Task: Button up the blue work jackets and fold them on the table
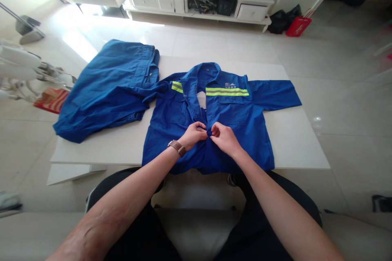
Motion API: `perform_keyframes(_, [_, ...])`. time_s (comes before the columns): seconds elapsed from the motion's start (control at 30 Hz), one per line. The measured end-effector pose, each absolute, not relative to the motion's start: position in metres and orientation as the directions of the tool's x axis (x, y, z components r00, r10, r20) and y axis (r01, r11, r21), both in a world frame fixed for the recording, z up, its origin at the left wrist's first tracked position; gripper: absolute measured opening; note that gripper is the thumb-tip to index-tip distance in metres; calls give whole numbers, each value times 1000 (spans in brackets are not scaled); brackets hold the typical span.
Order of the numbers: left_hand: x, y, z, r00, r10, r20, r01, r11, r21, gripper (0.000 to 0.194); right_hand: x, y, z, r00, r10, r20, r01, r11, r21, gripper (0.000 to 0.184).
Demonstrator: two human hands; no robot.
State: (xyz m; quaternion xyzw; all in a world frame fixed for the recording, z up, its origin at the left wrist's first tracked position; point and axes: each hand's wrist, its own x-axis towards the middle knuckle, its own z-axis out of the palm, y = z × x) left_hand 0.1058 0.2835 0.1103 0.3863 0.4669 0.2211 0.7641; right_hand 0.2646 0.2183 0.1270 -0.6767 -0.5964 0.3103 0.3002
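Note:
A blue work jacket with yellow-green reflective stripes lies face up, its collar away from me and its lower hem at the near table edge. The upper front is parted, showing the inside below the collar. My left hand, with a brown watch strap at the wrist, is closed on the jacket's front edge. Just beside it, my right hand pinches the opposite front edge with bent fingers. The fingertips nearly meet at the placket, and whatever small part lies between them is hidden.
Folded blue trousers lie at the left of the white table, under or against one jacket sleeve. Beyond the tiled floor stands a white TV cabinet with clutter. A red bag and a black bag rest beside it.

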Motion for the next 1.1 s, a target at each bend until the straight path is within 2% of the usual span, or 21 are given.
perform_keyframes(0.33, [108,284,119,431,693,-577,19,633,774,30,266,218,126,120,989,-87,670,-146,-728,12])
perform_keyframes(0.63, [108,285,116,443,680,-585,15,647,763,33,264,217,128,126,989,-77,703,-144,-697,12])
perform_keyframes(0.8, [107,284,116,451,681,-577,27,636,771,27,263,217,126,126,991,-45,721,-122,-682,10])
perform_keyframes(1.1, [106,286,115,470,655,-591,46,651,758,28,263,215,127,84,996,-31,783,-85,-616,12])
